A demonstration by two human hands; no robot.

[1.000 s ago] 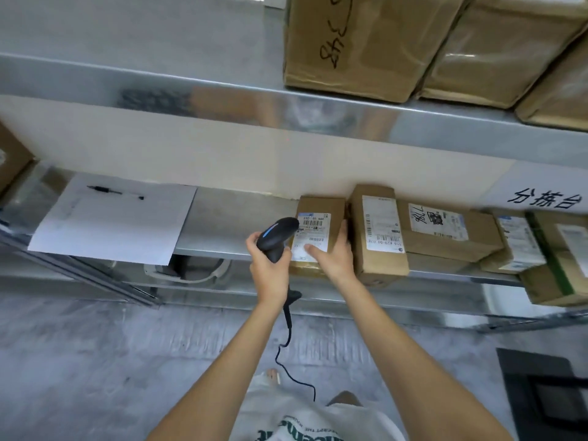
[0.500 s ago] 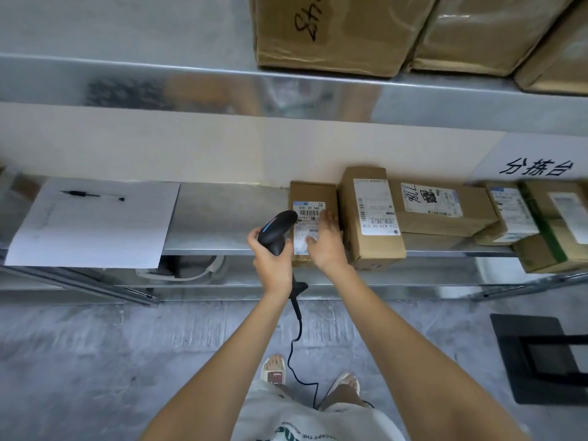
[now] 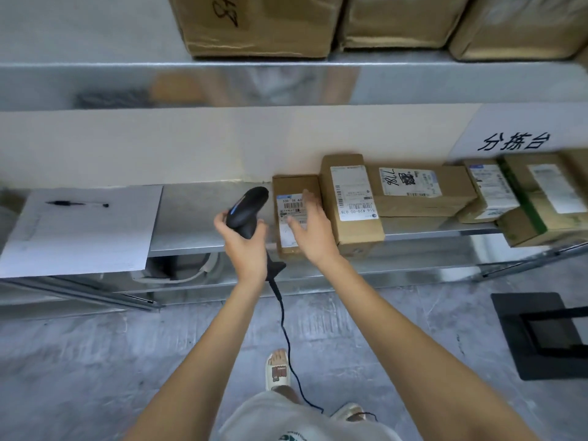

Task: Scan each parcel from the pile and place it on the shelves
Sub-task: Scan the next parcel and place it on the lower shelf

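A small brown parcel [image 3: 291,192] with a white barcode label lies on the lower metal shelf [image 3: 203,230], pushed against a taller parcel [image 3: 350,202] on its right. My right hand [image 3: 313,230] hovers over the small parcel with fingers loosely spread, and contact is unclear. My left hand [image 3: 246,246] grips a black corded barcode scanner [image 3: 246,208] just left of that parcel, its head tilted up toward the back wall.
More labelled parcels [image 3: 420,189] line the shelf to the right. A white sheet [image 3: 86,227] with a pen [image 3: 76,204] lies on the shelf's left part. Large boxes [image 3: 257,23] stand on the upper shelf. A black stand [image 3: 544,332] sits on the floor at right.
My right hand has let go of the small parcel and drawn back with fingers spread. The parcel now rests further in on the shelf. The scanner hand moved slightly left.
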